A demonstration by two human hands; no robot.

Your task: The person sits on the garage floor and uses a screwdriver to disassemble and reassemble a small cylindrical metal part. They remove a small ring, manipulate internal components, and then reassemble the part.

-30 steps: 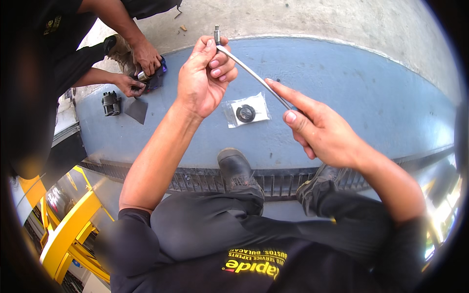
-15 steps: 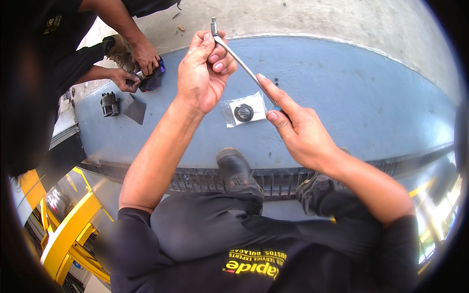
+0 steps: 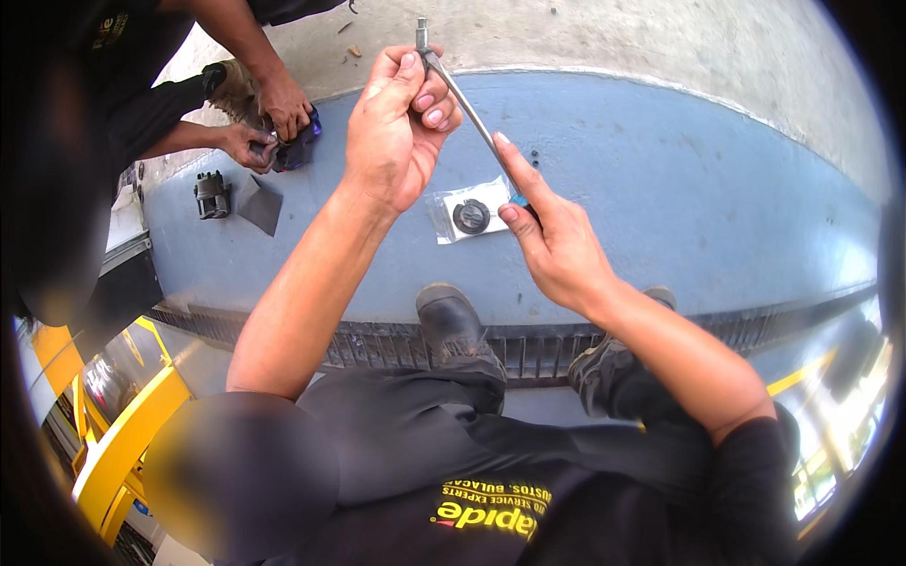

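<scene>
Raised in front of me, my left hand (image 3: 392, 141) pinches a small metal cylindrical part (image 3: 422, 36), which stands upright above the fingertips. My right hand (image 3: 563, 245) is wrapped round the handle of a screwdriver (image 3: 469, 111), index finger laid along its shaft. A blue patch shows on the handle. The shaft slants up to the left, its tip at the lower end of the metal part; whether it digs in, I cannot tell. Below the hands, a black round part (image 3: 471, 216) and something white lie with a clear plastic bag (image 3: 444, 224) on the blue floor.
At upper left a co-worker's hands (image 3: 274, 118) work on a small part with a dark cloth (image 3: 300, 146). Close by lie a dark metal block (image 3: 212, 195) and a dark square sheet (image 3: 260, 208). A floor grate (image 3: 538, 357) runs by my boots; a yellow frame (image 3: 132, 443) stands lower left.
Both my hands have shifted slightly, the metal part rising a little and moving right. The right hand has slid up and left with the screwdriver.
</scene>
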